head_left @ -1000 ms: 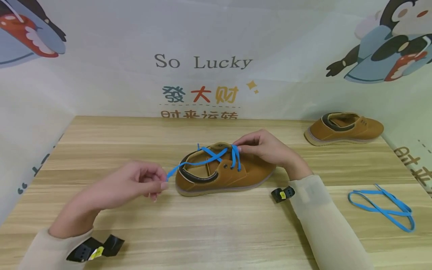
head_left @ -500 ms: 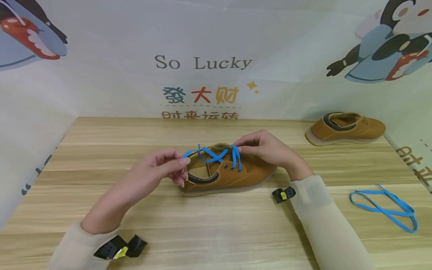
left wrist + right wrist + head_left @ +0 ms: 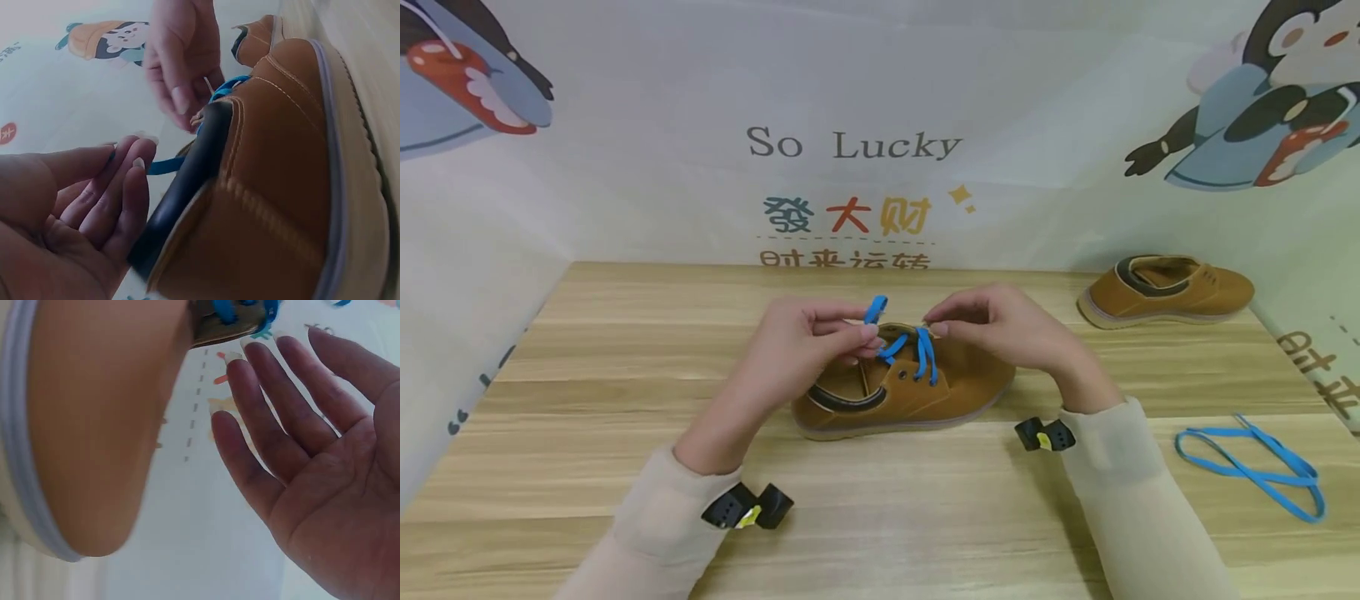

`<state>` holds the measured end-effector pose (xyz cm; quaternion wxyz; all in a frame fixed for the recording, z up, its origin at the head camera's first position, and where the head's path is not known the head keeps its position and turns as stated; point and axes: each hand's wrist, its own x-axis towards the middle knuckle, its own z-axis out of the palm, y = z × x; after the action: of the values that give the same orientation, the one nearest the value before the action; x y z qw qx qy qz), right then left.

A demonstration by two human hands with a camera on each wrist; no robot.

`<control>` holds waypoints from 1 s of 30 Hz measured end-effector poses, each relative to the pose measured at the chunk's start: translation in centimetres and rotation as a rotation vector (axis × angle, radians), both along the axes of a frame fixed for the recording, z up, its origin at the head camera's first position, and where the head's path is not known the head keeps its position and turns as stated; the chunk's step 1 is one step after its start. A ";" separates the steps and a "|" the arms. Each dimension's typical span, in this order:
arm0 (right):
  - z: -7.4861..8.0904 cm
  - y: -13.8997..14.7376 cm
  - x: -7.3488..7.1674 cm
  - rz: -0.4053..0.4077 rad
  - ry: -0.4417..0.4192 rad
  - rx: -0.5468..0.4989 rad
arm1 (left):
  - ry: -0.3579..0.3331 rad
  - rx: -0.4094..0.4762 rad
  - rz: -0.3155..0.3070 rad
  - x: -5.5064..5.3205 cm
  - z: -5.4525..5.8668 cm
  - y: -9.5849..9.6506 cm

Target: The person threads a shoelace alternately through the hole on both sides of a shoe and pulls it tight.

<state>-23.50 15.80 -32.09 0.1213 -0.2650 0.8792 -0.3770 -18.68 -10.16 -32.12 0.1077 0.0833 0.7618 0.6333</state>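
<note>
A brown lace-up shoe (image 3: 917,392) lies with its toe to the right in the head view, blue lace threaded through its eyelets. Over its opening my left hand (image 3: 808,342) pinches one end of the blue shoelace (image 3: 876,308), which curls up above the fingertips. In the left wrist view, a stretch of the lace (image 3: 165,166) runs from those fingers to the shoe's collar. My right hand (image 3: 1000,321) is at the shoe's tongue, beside the laced part. Its fingers (image 3: 262,419) are loosely spread in the right wrist view, with no lace between them.
A second brown shoe (image 3: 1165,292), its eyelets unlaced, stands at the back right of the wooden table (image 3: 587,375). Another blue shoelace (image 3: 1255,471) lies looped at the right. A printed backdrop (image 3: 662,150) rises behind the table and along its sides.
My left hand has moved right and up with the lace end, from left of the shoe's heel to above its opening. The right hand has stayed near the tongue, shifting slightly.
</note>
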 end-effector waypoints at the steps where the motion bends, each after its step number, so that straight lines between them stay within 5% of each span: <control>1: 0.2 0.0 0.2 -0.007 0.017 0.004 | 0.003 0.003 0.002 -0.3 0.0 0.4; 13: 1.3 -1.2 2.0 0.092 0.133 0.101 | 0.194 -0.213 0.014 -1.0 -1.3 2.6; 22: 0.6 -2.6 2.1 0.194 0.105 0.185 | 0.184 -0.243 0.091 -0.7 -1.8 2.8; 30: 0.6 -2.6 2.2 0.199 0.112 0.161 | 0.156 -0.343 0.057 -0.3 -1.9 3.3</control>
<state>-21.27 13.18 -31.45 0.1295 -0.3611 0.8813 -0.2760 -18.95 -6.91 -34.05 0.0431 0.0909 0.8666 0.4888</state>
